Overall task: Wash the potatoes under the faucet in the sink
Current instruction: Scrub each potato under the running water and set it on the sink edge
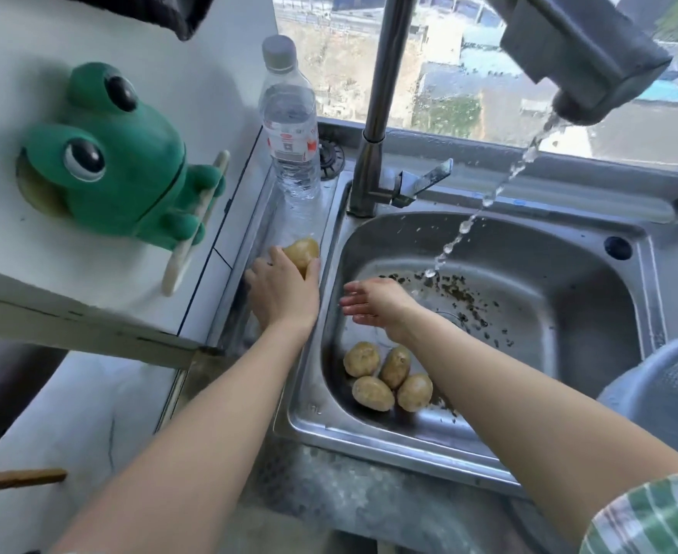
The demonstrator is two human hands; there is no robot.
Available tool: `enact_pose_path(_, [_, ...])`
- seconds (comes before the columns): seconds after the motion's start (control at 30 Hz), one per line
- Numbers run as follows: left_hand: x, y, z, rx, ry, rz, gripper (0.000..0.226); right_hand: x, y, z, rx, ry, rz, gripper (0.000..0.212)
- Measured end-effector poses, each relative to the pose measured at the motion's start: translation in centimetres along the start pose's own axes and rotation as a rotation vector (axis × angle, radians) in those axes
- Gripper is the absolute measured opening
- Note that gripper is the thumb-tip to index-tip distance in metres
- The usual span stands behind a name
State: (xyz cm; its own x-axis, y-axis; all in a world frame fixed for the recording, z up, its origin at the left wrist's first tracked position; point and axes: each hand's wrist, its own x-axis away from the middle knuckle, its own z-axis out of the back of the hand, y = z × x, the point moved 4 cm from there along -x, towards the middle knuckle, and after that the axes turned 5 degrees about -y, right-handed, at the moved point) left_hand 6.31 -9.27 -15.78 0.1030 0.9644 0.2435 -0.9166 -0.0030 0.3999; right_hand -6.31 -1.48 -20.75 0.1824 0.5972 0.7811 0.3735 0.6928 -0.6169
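Note:
My left hand (283, 291) grips a yellowish potato (301, 251) over the left rim of the steel sink (593, 269), beside the base of a water bottle. My right hand (377, 303) hovers flat and empty, fingers apart, over the left part of the basin. Several more potatoes (387, 377) lie together in the basin's near left corner, below my right wrist. The faucet (381, 113) rises behind the sink; its dark spout head (581, 66) pours a stream of water (489, 201) into the basin, just right of my right hand.
A clear plastic water bottle (291, 125) stands on the sink's left ledge. A green frog figure (117, 153) sits on the white shelf at left. Dark dirt specks (465, 297) litter the basin floor. A grey basin (661, 377) edges in at right. A window is behind.

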Motion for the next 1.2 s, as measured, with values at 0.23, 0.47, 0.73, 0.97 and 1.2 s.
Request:
enact_pose_path(0.23, [1.3, 2.4, 0.9, -0.117, 0.219, -0.295, 0.042, 0.3, 0.5, 1.4, 0.059, 0.015, 0.008, 0.030])
enact_pose_path(0.47, [3.8, 5.9, -4.1, 0.142, -0.288, -0.588, 0.017, 0.2, 3.7, 6.2, 0.541, 0.108, -0.086, 0.015])
enact_pose_path(0.73, [4.6, 3.8, -11.4, 0.228, -0.837, -0.073, 0.026, 0.4, 10.5, 7.6, 1.105, -0.090, -0.315, 0.032])
enact_pose_path(0.97, [4.2, 3.5, -13.4, 0.317, -0.862, 0.004, 0.021, -0.1, 12.4, 9.0, 0.920, 0.106, -0.365, 0.057])
enact_pose_path(1.2, [3.9, 4.7, -12.8, 0.396, -0.849, 0.029, 0.024, -0.8, 6.2, 10.5, 0.215, 0.233, -0.038, 0.061])
